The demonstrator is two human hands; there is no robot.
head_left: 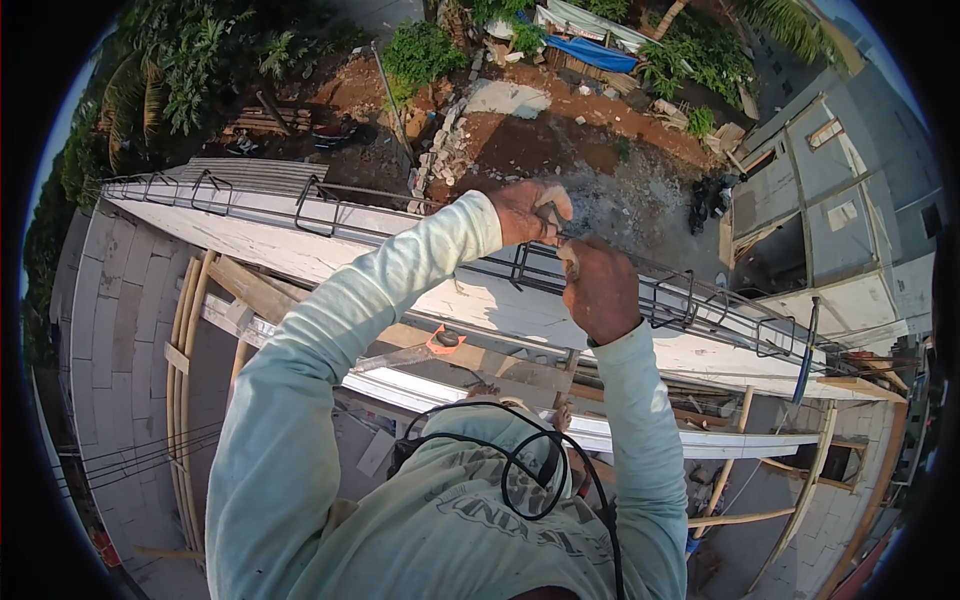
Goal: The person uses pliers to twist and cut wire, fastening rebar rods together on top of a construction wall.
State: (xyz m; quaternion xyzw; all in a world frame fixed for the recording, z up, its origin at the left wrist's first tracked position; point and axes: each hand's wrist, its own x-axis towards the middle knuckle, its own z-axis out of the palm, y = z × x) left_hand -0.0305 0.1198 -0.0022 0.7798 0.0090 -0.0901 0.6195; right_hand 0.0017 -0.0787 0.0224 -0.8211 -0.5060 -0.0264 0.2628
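Note:
My left hand point(532, 212) is closed in a pinch at the top bar of a long steel rebar cage point(515, 268). Close by on its right, my right hand point(602, 292) is curled, thumb and fingers pressed together. Both sets of fingertips meet around one spot on the cage. Whatever is pinched there is too small and too covered to make out. Square stirrups ring the cage's dark bars, which run along a white formwork board point(250, 235). Below my left forearm, a handsaw point(443, 341) with an orange and black handle lies on planks.
Bamboo poles point(187, 350) and grey block walls point(110, 360) stand on the left. A blue and black long tool point(806, 360) hangs at the board's right end. Beyond the board, the ground point(530, 150) lies well below, with rubble. A black cable point(520, 440) dangles over my chest.

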